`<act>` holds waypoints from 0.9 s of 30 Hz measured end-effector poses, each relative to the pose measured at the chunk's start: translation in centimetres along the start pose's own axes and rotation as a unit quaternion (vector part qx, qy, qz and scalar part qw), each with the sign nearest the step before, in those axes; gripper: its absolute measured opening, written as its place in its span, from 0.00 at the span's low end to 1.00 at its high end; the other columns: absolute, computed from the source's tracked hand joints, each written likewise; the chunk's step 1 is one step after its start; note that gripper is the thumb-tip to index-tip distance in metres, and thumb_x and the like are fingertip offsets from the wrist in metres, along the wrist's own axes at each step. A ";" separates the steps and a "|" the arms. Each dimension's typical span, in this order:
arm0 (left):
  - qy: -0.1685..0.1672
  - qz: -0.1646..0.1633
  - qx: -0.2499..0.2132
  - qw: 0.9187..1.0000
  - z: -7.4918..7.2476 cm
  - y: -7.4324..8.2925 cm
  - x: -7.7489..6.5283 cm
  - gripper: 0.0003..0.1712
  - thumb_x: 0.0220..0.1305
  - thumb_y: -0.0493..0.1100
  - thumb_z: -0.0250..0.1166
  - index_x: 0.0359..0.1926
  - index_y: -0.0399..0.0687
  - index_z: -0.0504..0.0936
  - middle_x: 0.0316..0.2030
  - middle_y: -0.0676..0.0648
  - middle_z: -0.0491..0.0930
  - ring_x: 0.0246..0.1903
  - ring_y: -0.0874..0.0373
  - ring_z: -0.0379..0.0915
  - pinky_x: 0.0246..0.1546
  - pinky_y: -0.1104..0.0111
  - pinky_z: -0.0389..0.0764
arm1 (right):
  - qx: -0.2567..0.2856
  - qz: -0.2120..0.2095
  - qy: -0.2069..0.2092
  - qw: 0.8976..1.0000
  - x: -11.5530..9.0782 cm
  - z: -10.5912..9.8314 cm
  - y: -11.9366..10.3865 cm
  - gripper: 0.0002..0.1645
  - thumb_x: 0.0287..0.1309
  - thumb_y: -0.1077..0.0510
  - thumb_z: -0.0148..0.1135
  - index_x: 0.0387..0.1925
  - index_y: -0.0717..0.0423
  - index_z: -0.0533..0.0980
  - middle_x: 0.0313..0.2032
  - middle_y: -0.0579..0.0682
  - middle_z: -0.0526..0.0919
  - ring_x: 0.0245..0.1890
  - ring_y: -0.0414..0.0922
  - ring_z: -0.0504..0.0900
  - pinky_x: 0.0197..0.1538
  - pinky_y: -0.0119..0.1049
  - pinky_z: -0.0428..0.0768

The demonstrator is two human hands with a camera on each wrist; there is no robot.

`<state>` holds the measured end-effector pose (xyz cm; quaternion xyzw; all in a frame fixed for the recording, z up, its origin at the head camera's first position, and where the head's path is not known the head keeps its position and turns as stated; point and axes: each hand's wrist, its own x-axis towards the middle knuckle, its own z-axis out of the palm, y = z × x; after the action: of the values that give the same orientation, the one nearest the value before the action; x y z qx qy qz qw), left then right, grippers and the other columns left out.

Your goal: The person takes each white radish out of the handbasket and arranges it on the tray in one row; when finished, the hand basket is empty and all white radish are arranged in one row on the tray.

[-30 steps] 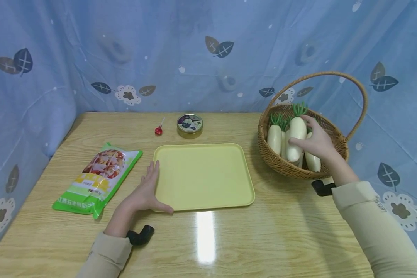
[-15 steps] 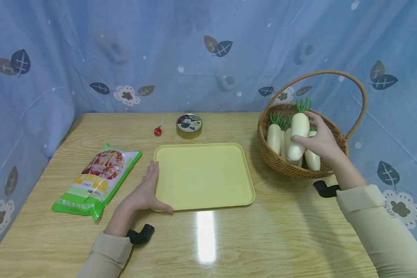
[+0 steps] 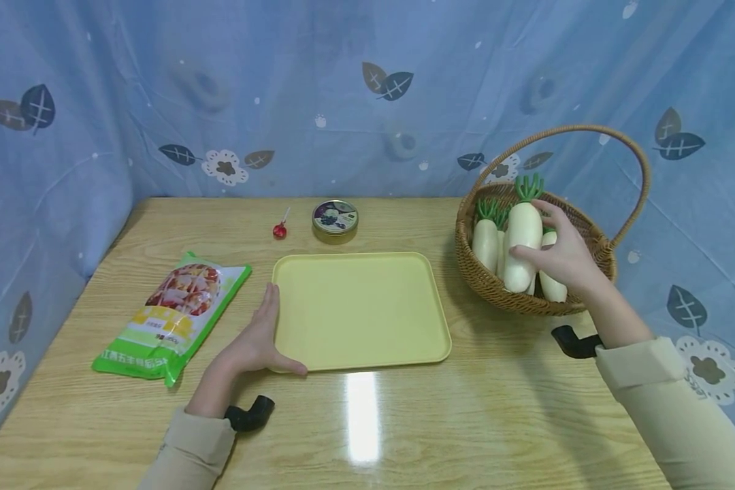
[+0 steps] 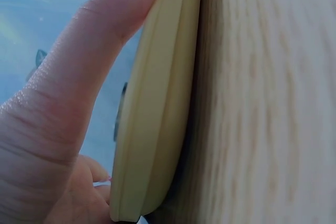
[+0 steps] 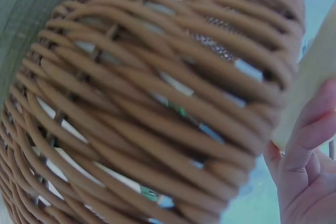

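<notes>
My right hand [image 3: 560,252] grips a white radish [image 3: 523,248] with a green leafy top, thumb on its near side and fingers round the far side. The radish stands nearly upright over the wicker basket [image 3: 496,291], among other white radishes [image 3: 484,243]. The right wrist view shows the basket's woven side, with curled fingers [image 5: 310,135] against the pale radish beyond it. My left hand [image 3: 254,340] spans the near left corner of a yellow tray [image 3: 361,309], fingers straight along its left side. Its thumb [image 4: 89,40] lies along the tray's front edge in the left wrist view.
A green and white food bag [image 3: 174,316] lies left of the tray. Behind the tray are a red lollipop [image 3: 280,230] and a round tin [image 3: 335,219]. The basket's tall handle [image 3: 640,180] arches above the radishes. Blue patterned cloth [image 3: 318,102] hangs round the wooden table.
The radish in my right hand rose slightly and shifted right, then came back left and more upright. My left hand has stayed at the tray corner.
</notes>
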<state>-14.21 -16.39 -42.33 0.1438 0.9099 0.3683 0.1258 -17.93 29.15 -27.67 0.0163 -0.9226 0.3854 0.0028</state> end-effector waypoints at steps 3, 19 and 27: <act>0.002 -0.002 0.000 1.000 0.0 0.1 0.0 0.87 0.23 0.62 0.79 0.67 0.37 0.23 0.68 0.36 0.20 0.66 0.37 0.24 0.62 0.42 0.42 | 0.009 -0.005 -0.006 1.000 -0.3 0.2 -0.2 0.52 0.56 0.51 0.60 0.71 0.46 0.38 0.65 0.69 0.49 0.49 0.69 0.68 0.42 0.60 0.71; 0.002 0.000 -0.005 1.000 0.1 0.0 0.0 0.87 0.24 0.61 0.79 0.67 0.37 0.21 0.68 0.37 0.19 0.67 0.39 0.23 0.62 0.43 0.39 | 0.041 -0.046 -0.026 0.998 -2.1 1.9 -2.1 0.52 0.53 0.58 0.63 0.71 0.47 0.41 0.64 0.69 0.51 0.41 0.68 0.75 0.27 0.45 0.80; 0.004 -0.004 -0.001 1.000 0.2 -0.1 0.0 0.87 0.23 0.62 0.79 0.67 0.38 0.22 0.68 0.38 0.20 0.67 0.38 0.24 0.62 0.43 0.41 | 0.051 -0.058 -0.041 0.996 -2.5 3.1 -2.6 0.52 0.53 0.60 0.63 0.71 0.47 0.42 0.64 0.67 0.51 0.37 0.61 0.78 0.29 0.43 0.80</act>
<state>-14.16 -16.37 -42.53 0.1387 0.9105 0.3694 0.1235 -15.32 25.19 -28.08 0.0852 -0.8988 0.4298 -0.0136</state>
